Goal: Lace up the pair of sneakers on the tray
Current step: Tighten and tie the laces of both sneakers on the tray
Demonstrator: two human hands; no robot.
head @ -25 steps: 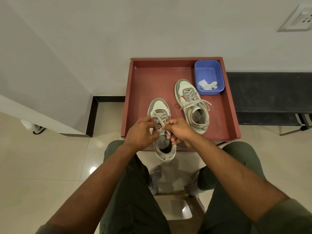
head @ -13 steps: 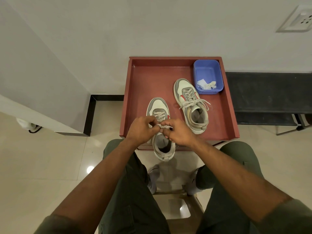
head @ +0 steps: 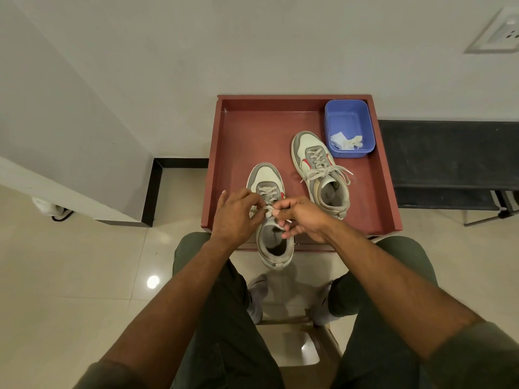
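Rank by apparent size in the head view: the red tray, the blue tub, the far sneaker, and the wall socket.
1. red tray
2. and 3. far sneaker and blue tub: look alike, so not ranked; the tub sits farther from the camera
4. wall socket, partly cut off by the frame edge

Left hand [head: 237, 217] and right hand [head: 302, 219] cover middle of near sneaker [head: 271, 220]: upper eyelets and tongue hidden. Lace [head: 269, 212] shows only as short pale piece between fingertips; which hand pinches which end cannot be told. Near front rim of tray [head: 389, 175] partly hidden behind hands and heel. White scraps [head: 346, 141] in blue tub [head: 348, 127] too small to identify. Wall socket [head: 497, 32] cut off by right edge. Dark bench [head: 449, 161] runs out of frame at right. Person's sleeves cut by bottom edge.
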